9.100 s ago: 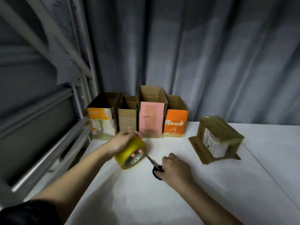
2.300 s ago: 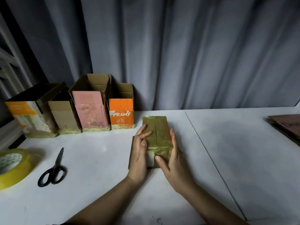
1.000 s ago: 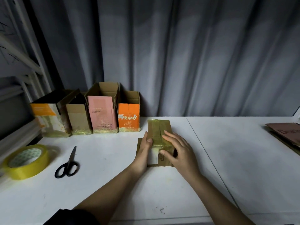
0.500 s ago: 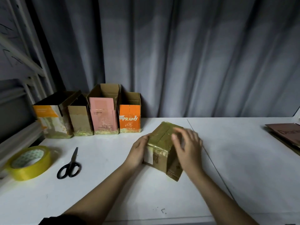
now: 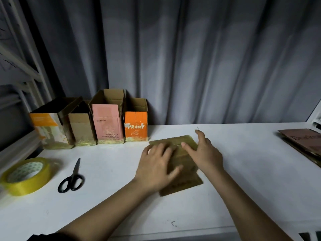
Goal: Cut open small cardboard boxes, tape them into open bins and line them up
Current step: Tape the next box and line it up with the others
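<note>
Pressing flat, our left hand (image 5: pixel 157 164) has its fingers (image 5: pixel 150 150) spread and straight across the top of the taped box (image 5: pixel 180 164), thumb lying along the near side. Our right hand (image 5: pixel 205 153) has fingers loosely extended, index tip touching the box top, the rest hanging off its right edge; nothing pinched by either hand. Box lies on its side on the white surface (image 5: pixel 251 180), centre of view, just in front and right of the bin row, a loose cardboard flap sticking out toward us at the near end.

Handling, our guess: light, stiff corrugated card, wrapped in glossy yellowish tape so likely slick under the palm. Hollow, so it could crush if leaned on hard. Best hold looks like the two long side walls, or the bare flap where the tape doesn't reach.

Containers: four finished bins stand in a row against the curtain (image 5: pixel 208 58), touching side by side — white-orange bin (image 5: pixel 47 129), plain brown bin (image 5: pixel 81 129), pink bin (image 5: pixel 107 124), orange bin (image 5: pixel 136 126). All upright, tops open; interiors dark, nothing visible inside as far as we can tell.

Further out: scissors (image 5: pixel 72 178) lying closed to the left, tape roll (image 5: pixel 24 176) near the left edge, flat cardboard pieces (image 5: pixel 305 141) far right. Metal rack (image 5: pixel 20 70) at left.
</note>
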